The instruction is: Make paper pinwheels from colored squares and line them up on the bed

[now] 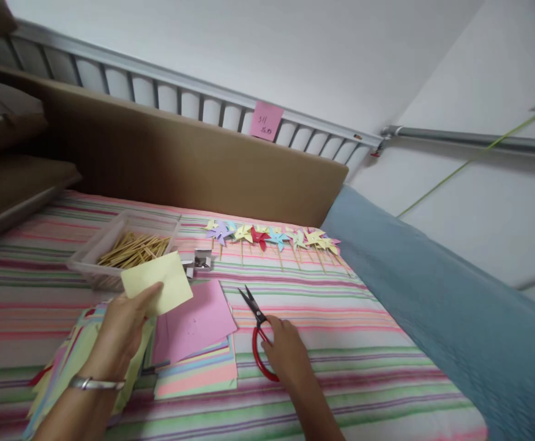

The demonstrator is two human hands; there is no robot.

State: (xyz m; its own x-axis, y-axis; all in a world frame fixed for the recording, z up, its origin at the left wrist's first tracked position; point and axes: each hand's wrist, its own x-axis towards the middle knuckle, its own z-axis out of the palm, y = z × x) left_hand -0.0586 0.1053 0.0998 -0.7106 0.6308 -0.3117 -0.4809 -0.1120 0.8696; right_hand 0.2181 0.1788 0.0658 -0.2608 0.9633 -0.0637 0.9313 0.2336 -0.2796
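Note:
My left hand (121, 327) pinches a pale yellow sheet of paper (160, 282) and holds it up over a stack of coloured paper (196, 343) topped by a pink sheet. My right hand (286, 352) rests on the red handles of a pair of scissors (257, 334) lying on the striped cloth (341, 318), fingers curled onto the loops. The black blades point away, slightly apart. A row of several small paper pinwheels (272, 237) on wooden sticks lies further back.
A clear plastic tray (111, 245) of wooden sticks stands at the back left, with a small metal clip (198, 262) beside it. A cardboard panel (180, 159) lines the back, below a railing with a pink sticky note (266, 120). A blue blanket (433, 294) lies to the right.

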